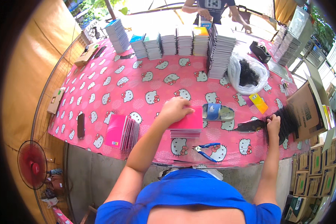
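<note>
While the left hand rests on the pink-covered notebook stack near the table's near edge, fingers bent and partly spread over the cover's far-left corner, the right hand is at the black coil pile by the table's right edge. Right fingers nearly closed, thumb in close; can't tell if a coil is caught. Left grip also unclear, contact with top cover only visible.

Second pink notebook stack, fanned, left of the first, near edge. Blue-handled pliers between first stack and near edge, jaws apart. Dark flat object toward the near-left corner. Cardboard box at right edge, beside coils. White plastic bag with black contents, toward far-right corner. Notebook stacks line far edge; co-worker behind them.
</note>
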Available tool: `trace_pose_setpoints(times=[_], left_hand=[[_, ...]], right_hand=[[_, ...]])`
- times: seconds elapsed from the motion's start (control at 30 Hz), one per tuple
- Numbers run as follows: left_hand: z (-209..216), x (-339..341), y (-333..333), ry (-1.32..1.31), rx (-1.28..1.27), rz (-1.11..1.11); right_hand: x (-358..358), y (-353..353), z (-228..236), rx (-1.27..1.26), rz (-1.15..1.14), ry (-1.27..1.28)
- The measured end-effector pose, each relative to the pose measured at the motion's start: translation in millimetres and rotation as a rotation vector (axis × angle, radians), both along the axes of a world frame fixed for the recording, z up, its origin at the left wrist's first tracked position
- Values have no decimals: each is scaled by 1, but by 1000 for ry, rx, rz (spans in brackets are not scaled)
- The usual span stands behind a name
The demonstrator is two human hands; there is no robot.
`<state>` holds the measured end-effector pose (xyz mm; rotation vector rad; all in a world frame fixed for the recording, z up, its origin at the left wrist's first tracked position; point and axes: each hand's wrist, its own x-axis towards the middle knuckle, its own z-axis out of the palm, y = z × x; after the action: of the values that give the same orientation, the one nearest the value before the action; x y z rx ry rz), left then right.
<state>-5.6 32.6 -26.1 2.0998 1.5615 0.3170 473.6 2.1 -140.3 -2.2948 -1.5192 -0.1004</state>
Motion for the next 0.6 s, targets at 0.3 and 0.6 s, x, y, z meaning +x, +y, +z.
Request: trace_pose_setpoints(times=[0.3,0.6], left_hand=[[25,-7,-18,-329,315,-15],[36,-12,-5,-450,292,28]], right_hand=[[-9,2,22,46,30,28],[-203,6,104,293,705,454]])
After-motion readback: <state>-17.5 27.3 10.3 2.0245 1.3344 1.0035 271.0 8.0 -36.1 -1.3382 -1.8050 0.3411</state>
